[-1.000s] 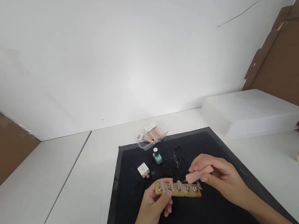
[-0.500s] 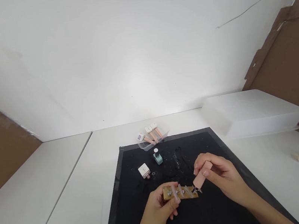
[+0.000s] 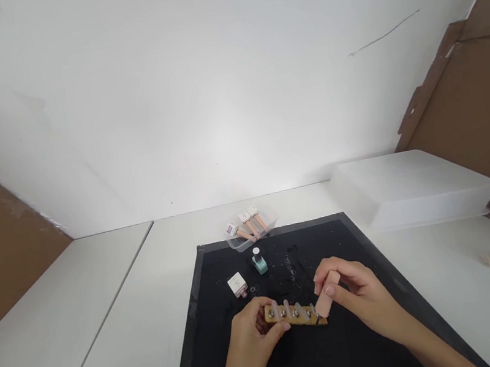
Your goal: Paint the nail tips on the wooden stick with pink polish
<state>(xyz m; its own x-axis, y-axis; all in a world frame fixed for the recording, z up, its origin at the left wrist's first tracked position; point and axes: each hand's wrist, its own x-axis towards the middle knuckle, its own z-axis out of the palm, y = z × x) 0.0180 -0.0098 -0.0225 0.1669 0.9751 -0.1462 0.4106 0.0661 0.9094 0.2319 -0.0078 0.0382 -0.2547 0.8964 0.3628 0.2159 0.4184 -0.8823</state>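
Clear tray holds three bottles. Left hand grips wooden strip; right hand pinches pink block.

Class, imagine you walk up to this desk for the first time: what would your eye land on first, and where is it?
Most striking is the black mat at the middle of the white table, where the left hand grips a wooden strip studded with pale nail tips. The right hand holds a pink block against the strip's right end. Behind them on the mat stand a mint polish bottle and a white cube-capped bottle.
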